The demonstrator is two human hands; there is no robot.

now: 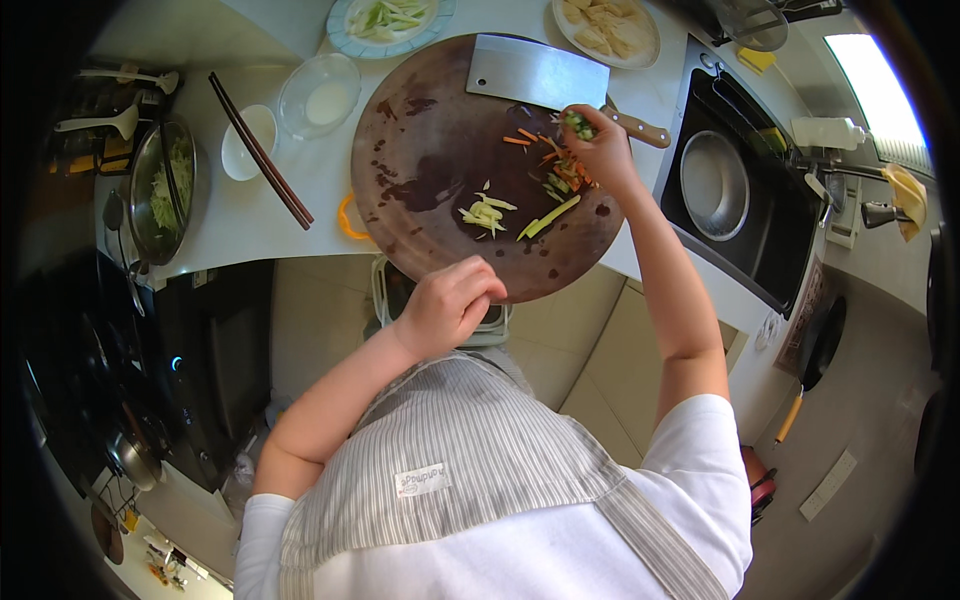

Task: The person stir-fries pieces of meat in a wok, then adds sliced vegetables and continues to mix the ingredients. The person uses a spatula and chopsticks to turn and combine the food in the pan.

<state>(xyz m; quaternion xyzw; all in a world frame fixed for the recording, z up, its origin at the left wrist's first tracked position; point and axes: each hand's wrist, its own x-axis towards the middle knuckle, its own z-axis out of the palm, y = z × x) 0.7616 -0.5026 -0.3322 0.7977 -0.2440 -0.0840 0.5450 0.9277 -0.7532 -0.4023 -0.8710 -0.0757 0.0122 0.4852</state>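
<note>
A round wooden chopping board [420, 150], dark with wet patches, lies before me. My right hand [600, 146] grips a small bunch of chopped green vegetable pieces [581, 124] above its right side. Just beyond that hand a cleaver [540, 73] rests flat, its wooden handle pointing right past the rim. Carrot strips [574, 171] and green bits are heaped below the hand. Pale yellow-green strips [484, 214] form a small pile mid-board, with longer green sticks [551, 217] to their right. Loosely curled, my left hand [454, 304] is at the near edge; I see nothing in it.
Behind the board stand a plate of sliced green-white vegetable [391, 30] and a plate of pale yellow pieces [611, 34]. Left are a glass bowl [300, 97], chopsticks [259, 150] across a white bowl [240, 161], and a metal bowl of shreds [142, 225]. A black sink [772, 255] lies right.
</note>
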